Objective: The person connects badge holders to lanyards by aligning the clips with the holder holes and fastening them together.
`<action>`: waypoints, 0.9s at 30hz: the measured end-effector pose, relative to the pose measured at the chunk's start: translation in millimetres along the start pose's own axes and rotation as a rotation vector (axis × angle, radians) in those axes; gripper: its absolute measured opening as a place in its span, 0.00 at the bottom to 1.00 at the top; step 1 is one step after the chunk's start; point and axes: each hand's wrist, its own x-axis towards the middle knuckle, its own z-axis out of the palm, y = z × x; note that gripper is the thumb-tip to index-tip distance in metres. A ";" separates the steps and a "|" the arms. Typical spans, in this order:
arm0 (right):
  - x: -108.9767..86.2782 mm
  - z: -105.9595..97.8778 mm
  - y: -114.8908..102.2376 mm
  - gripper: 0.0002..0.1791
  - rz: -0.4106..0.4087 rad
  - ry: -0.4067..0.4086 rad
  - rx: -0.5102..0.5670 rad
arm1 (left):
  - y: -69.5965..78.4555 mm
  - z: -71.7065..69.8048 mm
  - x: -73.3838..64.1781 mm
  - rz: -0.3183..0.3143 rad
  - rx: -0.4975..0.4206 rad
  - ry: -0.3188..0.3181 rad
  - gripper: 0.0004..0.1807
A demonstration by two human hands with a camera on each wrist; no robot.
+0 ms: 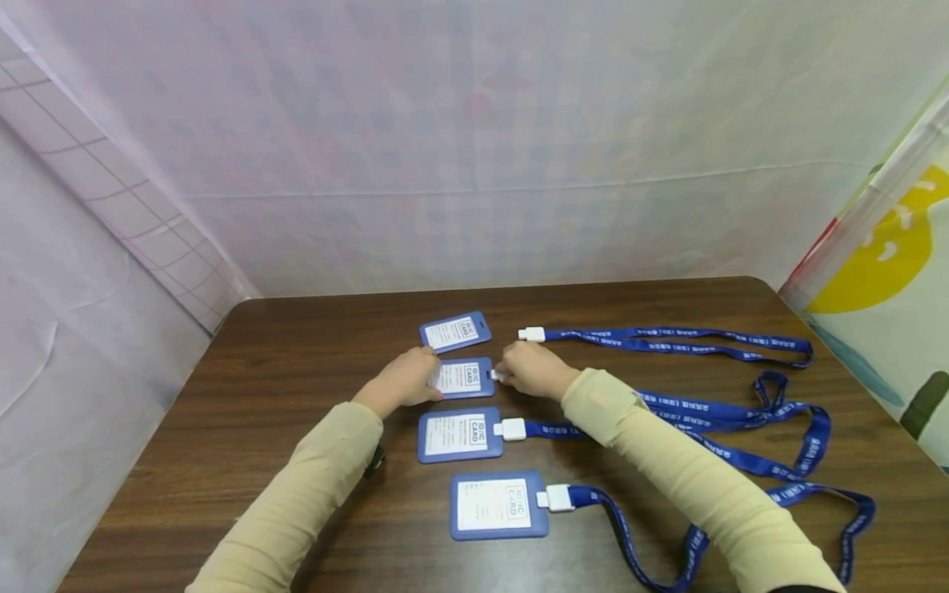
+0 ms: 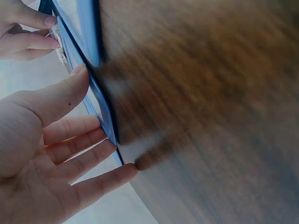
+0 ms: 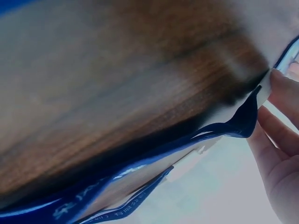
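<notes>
My left hand (image 1: 404, 380) holds the left end of a blue ID card holder (image 1: 465, 378), thumb on the near edge and fingers along the far side. In the left wrist view, the thumb (image 2: 70, 91) meets that holder's edge. My right hand (image 1: 535, 369) pinches a white lanyard clip (image 1: 497, 375) right at the slot in the holder's right end. From the clip a blue lanyard (image 3: 243, 122) trails under the right wrist. Whether the clip passes through the slot I cannot tell.
Behind lies a loose card holder (image 1: 455, 331), apart from its lanyard's white clip (image 1: 532, 333). Nearer me are two card holders with clips at their slots, one in the middle (image 1: 460, 435) and one in front (image 1: 499, 506). Blue lanyards (image 1: 815, 445) spread across the right side of the brown table (image 1: 245, 395).
</notes>
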 end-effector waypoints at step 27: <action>5.8 3.4 -2.8 0.05 0.072 -0.016 0.076 | -0.4 -0.9 5.6 -0.029 -0.059 0.004 0.16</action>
